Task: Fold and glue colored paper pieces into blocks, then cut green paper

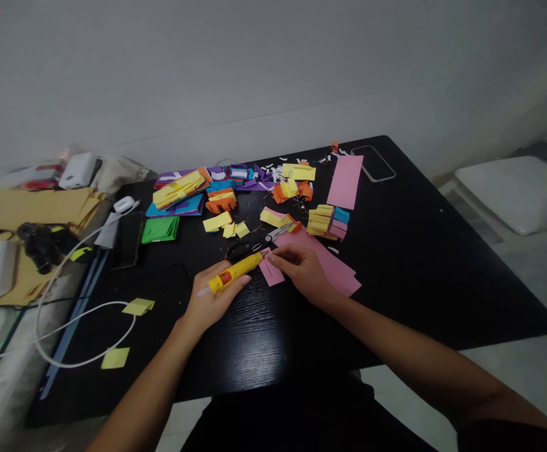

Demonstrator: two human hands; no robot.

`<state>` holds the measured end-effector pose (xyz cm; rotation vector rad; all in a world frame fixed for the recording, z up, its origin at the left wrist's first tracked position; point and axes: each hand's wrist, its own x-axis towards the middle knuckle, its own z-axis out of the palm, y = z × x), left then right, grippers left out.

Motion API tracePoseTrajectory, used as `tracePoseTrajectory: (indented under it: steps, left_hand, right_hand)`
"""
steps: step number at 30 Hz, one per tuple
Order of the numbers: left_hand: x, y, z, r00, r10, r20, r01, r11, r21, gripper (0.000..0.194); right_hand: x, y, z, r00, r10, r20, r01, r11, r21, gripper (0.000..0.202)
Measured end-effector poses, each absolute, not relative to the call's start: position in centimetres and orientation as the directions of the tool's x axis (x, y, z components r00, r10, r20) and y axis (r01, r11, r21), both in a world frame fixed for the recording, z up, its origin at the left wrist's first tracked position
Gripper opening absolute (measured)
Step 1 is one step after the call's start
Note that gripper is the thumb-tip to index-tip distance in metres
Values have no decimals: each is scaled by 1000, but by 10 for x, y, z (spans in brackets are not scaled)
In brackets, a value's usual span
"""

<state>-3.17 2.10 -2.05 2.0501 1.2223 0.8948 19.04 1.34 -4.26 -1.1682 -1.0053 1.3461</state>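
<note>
Forearms (157, 370) up front, left hand (207, 306) gripping a yellow glue gun (236, 272) nose-first toward the pink slip (273, 276); right hand (305, 271) closer, pinching, can't tell what.

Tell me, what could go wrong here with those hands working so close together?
The yellow glue gun in the left hand has its nozzle right by the right hand's fingertips; if it is hot, which I can't tell, a small slip might burn them.
Glue might also miss the small pink paper slip and mark the black table.
The scissors lie close by, so a hand could bump them.
</note>
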Motion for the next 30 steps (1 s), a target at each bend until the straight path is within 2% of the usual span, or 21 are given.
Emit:
tracePoseTrajectory:
  steps: [11,22,27,30]
  left_hand:
    - [-32,22,-17,324,924,205,526,-356,772,40]
    - [-38,23,-26,275,947,167,556,-299,776,33]
    - [-41,27,-20,314,926,212,589,-365,721,38]
    - [-50,30,-9,349,913,211,642,-397,657,34]
  right_hand:
    - [192,15,-47,85,992,-97,-168,-82,-982,21]
    - [194,17,-46,124,990,-67,-152,-47,-987,22]
    - [197,18,-42,129,991,-46,-157,-25,-987,21]
    - [198,18,-38,117,992,-45,-192,-22,-981,19]
